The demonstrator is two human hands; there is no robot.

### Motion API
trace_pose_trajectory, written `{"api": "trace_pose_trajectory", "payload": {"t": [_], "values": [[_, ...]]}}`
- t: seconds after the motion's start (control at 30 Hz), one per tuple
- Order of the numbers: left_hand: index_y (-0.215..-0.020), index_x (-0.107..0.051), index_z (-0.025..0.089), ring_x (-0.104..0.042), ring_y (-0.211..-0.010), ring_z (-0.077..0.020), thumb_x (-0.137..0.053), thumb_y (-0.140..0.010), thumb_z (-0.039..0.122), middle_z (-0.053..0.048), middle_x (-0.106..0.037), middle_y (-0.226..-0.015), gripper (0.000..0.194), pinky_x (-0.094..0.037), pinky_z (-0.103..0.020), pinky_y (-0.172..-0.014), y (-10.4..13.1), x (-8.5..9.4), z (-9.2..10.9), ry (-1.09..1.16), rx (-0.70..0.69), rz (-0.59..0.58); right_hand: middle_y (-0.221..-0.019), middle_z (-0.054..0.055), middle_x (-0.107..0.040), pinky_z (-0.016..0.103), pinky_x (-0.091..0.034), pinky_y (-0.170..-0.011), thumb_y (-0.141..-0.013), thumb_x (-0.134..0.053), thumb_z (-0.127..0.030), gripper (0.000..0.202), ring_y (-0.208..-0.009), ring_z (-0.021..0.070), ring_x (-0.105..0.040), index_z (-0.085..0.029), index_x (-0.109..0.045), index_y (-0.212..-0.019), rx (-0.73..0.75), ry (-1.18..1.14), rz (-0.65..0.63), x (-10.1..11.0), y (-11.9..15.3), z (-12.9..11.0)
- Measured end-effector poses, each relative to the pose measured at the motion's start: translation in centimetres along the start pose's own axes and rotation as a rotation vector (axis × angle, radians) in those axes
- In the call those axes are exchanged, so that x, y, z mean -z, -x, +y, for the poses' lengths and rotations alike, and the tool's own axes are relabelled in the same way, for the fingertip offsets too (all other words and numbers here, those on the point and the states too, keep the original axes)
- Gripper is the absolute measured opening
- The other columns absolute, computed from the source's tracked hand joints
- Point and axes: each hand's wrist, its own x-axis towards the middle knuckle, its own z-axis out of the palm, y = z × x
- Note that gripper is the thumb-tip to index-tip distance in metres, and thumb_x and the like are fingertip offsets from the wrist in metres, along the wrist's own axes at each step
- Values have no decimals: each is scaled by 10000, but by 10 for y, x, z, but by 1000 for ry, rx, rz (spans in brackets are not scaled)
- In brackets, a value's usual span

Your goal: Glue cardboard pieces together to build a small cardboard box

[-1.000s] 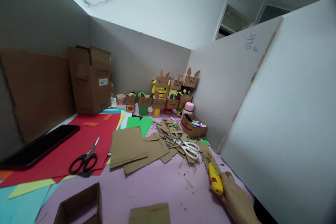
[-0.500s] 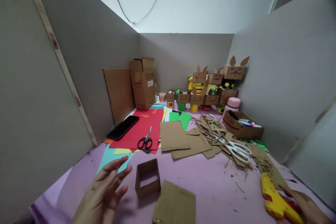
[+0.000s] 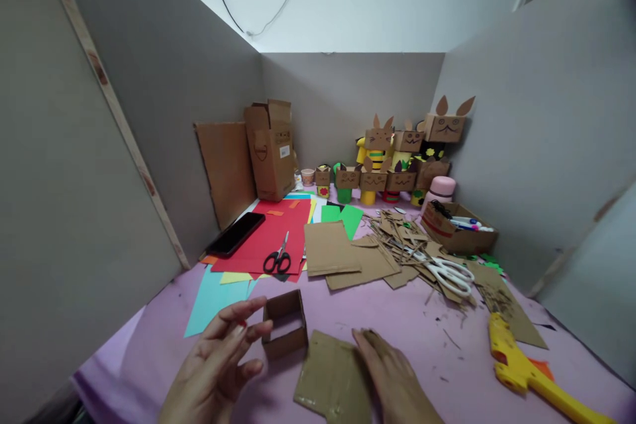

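Observation:
My left hand hovers with fingers spread just left of a small open cardboard box frame, fingertips almost touching it. My right hand lies flat, fingers together, on the right edge of a flat cardboard piece near the front of the pink table. A yellow glue gun lies alone on the table to the right.
White scissors rest on cardboard scraps; black scissors lie on red paper beside a phone. Cardboard animal figures, a marker box and a tall carton stand at the back. Grey partitions wall three sides.
My right hand has let go of the yellow glue gun and moved left onto the flat cardboard piece. My left hand has drawn closer to the small box frame.

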Motion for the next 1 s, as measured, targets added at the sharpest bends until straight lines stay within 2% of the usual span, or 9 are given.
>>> {"api": "trace_pose_trajectory", "payload": {"t": [0.23,0.37,0.43,0.5,0.53,0.6,0.7,0.87,1.0], "values": [[-922,-680,284,-577,-1090,-240,-802,-597,291,32,-599,-1253,347,-513,-115,-461,-7,21,13,92,-33,79,-1313,234,-543,706,-327,-968,-723,-555,-209,713,-1200,418,-504,-106,-378,-1407,-17,-43,-80,21,16,18],[-973,-651,306,-385,-1321,-253,-649,-741,215,95,-598,-1262,249,-469,-47,-479,-24,49,26,184,-118,138,-1392,228,-450,684,-230,-1039,-739,-584,-336,768,-1277,412,-415,-78,-335,-1419,-136,-103,-163,50,38,37],[-1054,-608,329,-387,-1320,-267,-657,-763,282,107,-598,-1260,299,-531,-109,-611,-33,58,24,89,-230,73,-1428,223,-393,655,-205,-1064,-763,-563,-376,774,-1309,398,-373,-70,-307,-1427,-169,-126,-215,60,45,42],[-1208,-514,342,-440,-1280,-315,-764,-644,370,39,-569,-1316,618,-569,-255,-765,-43,63,11,-190,-363,-76,-1456,228,-331,642,-190,-1074,-757,-575,-400,822,-1334,399,-325,-47,-268,-1433,-164,-130,-257,66,47,43],[-1313,-420,326,-336,-1352,-291,-750,-678,353,-4,-448,-1438,716,-471,-331,-975,-48,63,1,-427,-342,-199,-1465,226,-307,642,-185,-1074,-749,-588,-398,843,-1344,400,-301,-41,-253,-1436,-154,-123,-267,66,47,43],[-1430,-235,269,-185,-1411,-298,-725,-684,378,-76,-221,-1550,899,-232,-473,-1127,-57,61,-22,-754,-294,-357,-1471,208,-294,649,-195,-1066,-742,-607,-357,826,-1353,396,-281,-63,-266,-1435,-150,-101,-263,65,45,42],[-1467,-48,136,-47,-1433,-290,-674,-700,397,-146,-53,-1570,1024,-79,-473,-1154,-66,50,-46,-862,-261,-486,-1460,213,-316,614,-266,-1057,-724,-662,-344,813,-1339,394,-312,-69,-329,-1412,-170,-69,-179,63,45,42],[-1438,-112,184,-256,-1387,-296,-613,-733,295,-167,-212,-1525,872,-307,-453,-1093,-51,26,-49,-606,-120,-514,-1457,225,-348,451,-341,-1074,-779,-633,-466,806,-1348,339,-323,-28,-363,-1400,-106,-179,55,70,62,42],[-1381,-303,290,-371,-1321,-300,-677,-626,142,-92,-381,-1451,855,-435,-424,-1001,-22,7,-54,-604,-123,-603,-1443,164,-418,392,-419,-1025,-825,-583,-524,713,-1274,290,-461,-174,-384,-1413,-82,-417,289,65,69,24]]}}
